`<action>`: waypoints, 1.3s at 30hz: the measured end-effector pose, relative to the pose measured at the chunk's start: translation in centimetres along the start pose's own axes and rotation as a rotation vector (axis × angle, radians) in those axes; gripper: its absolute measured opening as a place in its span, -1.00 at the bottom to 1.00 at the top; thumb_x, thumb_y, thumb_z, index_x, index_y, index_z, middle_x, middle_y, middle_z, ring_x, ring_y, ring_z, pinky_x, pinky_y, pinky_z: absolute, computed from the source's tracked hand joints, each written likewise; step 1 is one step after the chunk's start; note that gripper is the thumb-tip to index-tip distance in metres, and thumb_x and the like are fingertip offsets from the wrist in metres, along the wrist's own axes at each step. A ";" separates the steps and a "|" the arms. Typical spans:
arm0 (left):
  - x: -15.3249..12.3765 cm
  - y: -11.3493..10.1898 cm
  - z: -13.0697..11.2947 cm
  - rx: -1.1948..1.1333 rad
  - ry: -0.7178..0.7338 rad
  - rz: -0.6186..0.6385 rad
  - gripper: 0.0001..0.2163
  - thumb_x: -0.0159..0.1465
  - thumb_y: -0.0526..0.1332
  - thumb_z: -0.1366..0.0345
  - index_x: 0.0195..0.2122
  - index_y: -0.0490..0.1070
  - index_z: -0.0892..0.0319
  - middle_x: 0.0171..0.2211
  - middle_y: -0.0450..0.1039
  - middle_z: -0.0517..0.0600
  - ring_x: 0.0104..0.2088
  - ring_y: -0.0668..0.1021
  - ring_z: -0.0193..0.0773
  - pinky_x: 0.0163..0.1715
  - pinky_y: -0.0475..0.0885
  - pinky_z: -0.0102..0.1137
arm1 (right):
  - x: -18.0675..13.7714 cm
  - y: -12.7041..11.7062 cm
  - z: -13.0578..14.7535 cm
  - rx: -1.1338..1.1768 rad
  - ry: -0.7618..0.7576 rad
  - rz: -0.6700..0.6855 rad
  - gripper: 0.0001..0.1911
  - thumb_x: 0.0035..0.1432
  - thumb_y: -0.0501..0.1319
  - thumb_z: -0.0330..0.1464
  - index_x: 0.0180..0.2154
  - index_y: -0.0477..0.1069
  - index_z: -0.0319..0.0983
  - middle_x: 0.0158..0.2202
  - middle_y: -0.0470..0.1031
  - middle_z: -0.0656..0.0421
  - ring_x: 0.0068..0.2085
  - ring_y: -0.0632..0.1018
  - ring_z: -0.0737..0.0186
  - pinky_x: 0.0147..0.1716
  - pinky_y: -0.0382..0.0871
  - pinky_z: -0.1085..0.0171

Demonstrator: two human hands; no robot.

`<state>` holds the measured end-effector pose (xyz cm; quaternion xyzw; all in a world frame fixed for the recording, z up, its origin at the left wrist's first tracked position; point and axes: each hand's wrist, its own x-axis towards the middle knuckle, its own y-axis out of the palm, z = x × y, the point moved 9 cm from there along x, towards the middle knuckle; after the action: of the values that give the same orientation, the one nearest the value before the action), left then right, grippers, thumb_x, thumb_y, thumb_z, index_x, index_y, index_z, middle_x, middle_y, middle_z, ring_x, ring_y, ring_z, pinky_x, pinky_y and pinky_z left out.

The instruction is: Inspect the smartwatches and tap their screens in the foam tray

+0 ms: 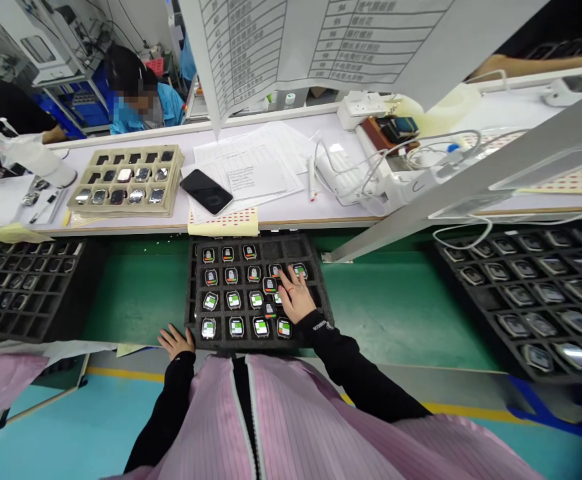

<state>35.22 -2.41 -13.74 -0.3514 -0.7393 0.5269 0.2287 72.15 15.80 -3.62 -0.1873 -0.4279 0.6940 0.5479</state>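
Note:
A black foam tray (pixel 251 345) lies before me on the green bench, with several square smartwatches in its compartments. Lit screens show on them, some dark with a red and green strip, others such as this smartwatch (pixel 236 326) with green and white blocks. My right hand (pixel 297 297) reaches over the tray's right side, fingers spread on or just above the watches there. Near its fingertips, one smartwatch (pixel 269 285) and another smartwatch (pixel 269 310) sit askew across the compartment walls. My left hand (pixel 176 341) rests with fingers apart by the tray's front left corner, holding nothing.
Black trays of watches stand left (pixel 65 293) and right (pixel 475 293). The shelf behind bears a beige watch tray (pixel 173 193), a phone (pixel 207 191), papers (pixel 271 150) and white cables. A slanted metal post (pixel 401 223) rises right of my tray. Two people sit across the shelf.

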 end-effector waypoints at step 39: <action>3.9 -5.0 -18.9 0.011 0.357 0.095 -0.54 0.29 0.14 0.16 0.23 0.29 -0.06 0.32 0.04 0.13 0.34 0.05 0.10 0.27 0.02 0.04 | 4.5 7.2 10.1 0.000 -0.111 0.259 -0.43 0.40 -0.21 -0.34 0.26 0.11 -0.59 0.20 0.27 -0.19 0.34 0.07 -0.02 0.31 -0.04 -0.13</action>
<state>44.67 11.27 -2.69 -0.4725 -0.6668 0.4704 0.3330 59.00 15.75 -2.73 -0.2023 -0.4300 0.7682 0.4289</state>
